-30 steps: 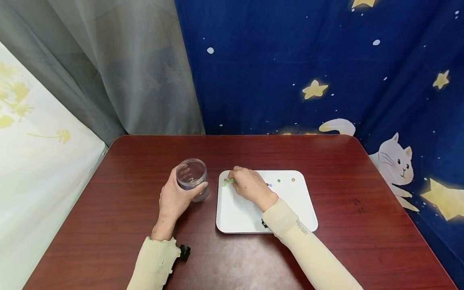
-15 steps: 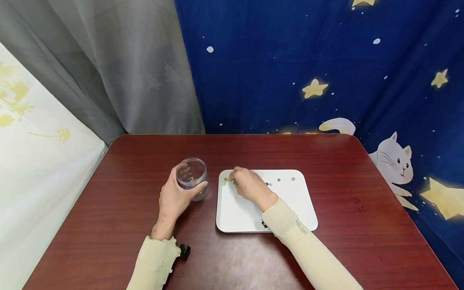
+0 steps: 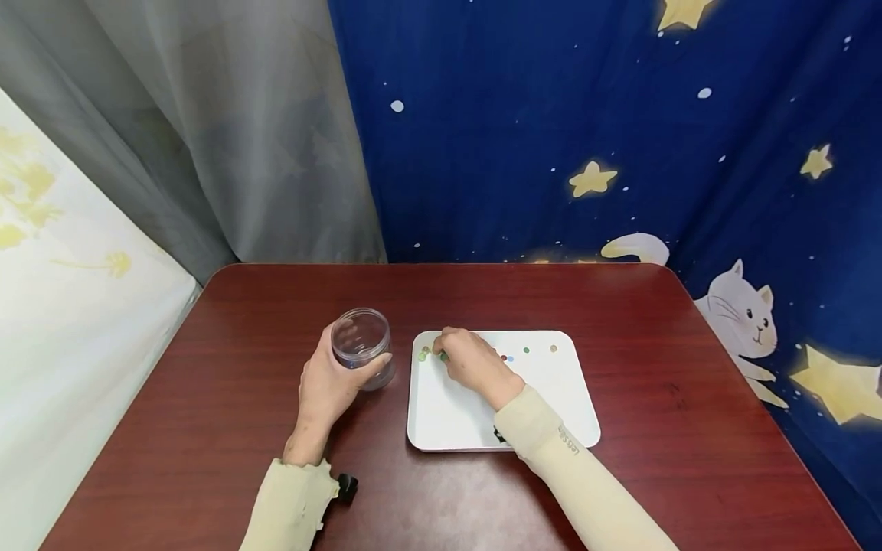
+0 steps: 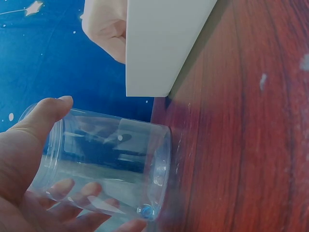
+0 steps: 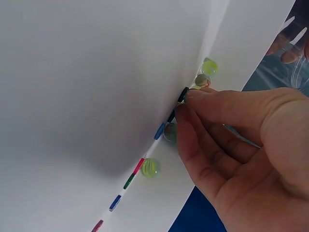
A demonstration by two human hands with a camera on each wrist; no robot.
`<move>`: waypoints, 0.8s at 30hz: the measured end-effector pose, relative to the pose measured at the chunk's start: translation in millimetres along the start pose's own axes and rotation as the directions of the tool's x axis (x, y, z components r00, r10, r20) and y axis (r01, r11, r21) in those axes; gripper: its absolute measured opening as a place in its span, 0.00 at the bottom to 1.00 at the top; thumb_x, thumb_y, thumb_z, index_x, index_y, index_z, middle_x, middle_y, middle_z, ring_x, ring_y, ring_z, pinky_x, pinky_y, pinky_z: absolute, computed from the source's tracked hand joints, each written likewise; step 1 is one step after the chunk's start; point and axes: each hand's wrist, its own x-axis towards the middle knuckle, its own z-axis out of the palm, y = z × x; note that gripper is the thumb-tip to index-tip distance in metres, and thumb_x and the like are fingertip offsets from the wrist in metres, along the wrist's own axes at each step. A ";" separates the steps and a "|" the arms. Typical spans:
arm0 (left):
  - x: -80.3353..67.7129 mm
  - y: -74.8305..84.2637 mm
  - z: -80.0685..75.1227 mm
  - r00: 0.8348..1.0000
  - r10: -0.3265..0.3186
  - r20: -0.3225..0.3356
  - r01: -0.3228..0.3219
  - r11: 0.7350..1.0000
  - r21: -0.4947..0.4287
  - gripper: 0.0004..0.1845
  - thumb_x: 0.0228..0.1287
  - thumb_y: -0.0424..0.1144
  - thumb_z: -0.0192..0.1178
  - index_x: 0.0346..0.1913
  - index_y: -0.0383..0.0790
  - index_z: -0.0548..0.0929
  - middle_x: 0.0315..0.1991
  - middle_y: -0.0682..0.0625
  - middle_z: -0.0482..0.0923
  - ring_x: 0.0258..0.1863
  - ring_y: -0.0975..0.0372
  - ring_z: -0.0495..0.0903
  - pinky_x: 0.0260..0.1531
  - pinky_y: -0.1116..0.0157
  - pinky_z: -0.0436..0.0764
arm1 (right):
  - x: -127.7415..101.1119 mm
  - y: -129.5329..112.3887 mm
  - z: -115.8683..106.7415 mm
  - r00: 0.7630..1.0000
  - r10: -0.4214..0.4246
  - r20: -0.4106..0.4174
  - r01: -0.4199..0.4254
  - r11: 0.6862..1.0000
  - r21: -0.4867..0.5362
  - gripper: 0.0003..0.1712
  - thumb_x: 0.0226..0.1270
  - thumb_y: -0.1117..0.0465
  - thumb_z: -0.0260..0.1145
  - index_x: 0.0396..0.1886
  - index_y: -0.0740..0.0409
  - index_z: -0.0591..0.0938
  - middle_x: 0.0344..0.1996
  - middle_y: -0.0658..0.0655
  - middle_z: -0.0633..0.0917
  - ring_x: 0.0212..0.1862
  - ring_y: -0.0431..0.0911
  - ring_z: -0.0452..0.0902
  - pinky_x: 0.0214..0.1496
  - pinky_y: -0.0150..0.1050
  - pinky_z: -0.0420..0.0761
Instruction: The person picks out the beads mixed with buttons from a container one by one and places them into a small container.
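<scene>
A clear plastic jar stands open on the dark red table, and my left hand grips it around its side. In the left wrist view the jar shows a small blue glint at its bottom. A white tray lies just right of the jar. My right hand reaches into the tray's far left corner. Its thumb and forefinger pinch a small dark green marble. Yellow-green marbles lie beside the fingertips.
More marbles lie spread along the tray's far edge, one near the right corner. A grey curtain and a blue starry cloth hang behind the table. A pale wall stands at the left.
The right fingertips have shifted slightly among the marbles in the tray corner. The left hand still holds the jar in place. The head view has tipped a little.
</scene>
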 end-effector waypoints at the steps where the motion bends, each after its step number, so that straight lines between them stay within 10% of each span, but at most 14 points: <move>1: -0.3 -0.6 -0.3 1.000 0.000 0.003 0.000 1.000 0.000 0.53 0.50 0.66 0.77 0.77 0.53 0.66 0.65 0.46 0.81 0.63 0.47 0.82 0.60 0.43 0.78 | -0.4 -0.2 0.8 1.000 -0.001 -0.001 0.001 1.000 0.002 0.17 0.61 0.78 0.70 0.47 0.61 0.91 0.48 0.56 0.90 0.52 0.50 0.88 0.52 0.42 0.86; 24: 0.7 -0.8 0.1 1.000 -0.014 0.011 0.014 1.000 0.001 0.54 0.49 0.66 0.78 0.78 0.54 0.65 0.65 0.46 0.81 0.63 0.47 0.82 0.61 0.43 0.78 | 1.8 -1.3 -0.1 0.999 0.047 -0.013 -0.047 0.999 -0.014 0.10 0.68 0.72 0.70 0.47 0.63 0.91 0.46 0.58 0.91 0.50 0.50 0.89 0.52 0.42 0.87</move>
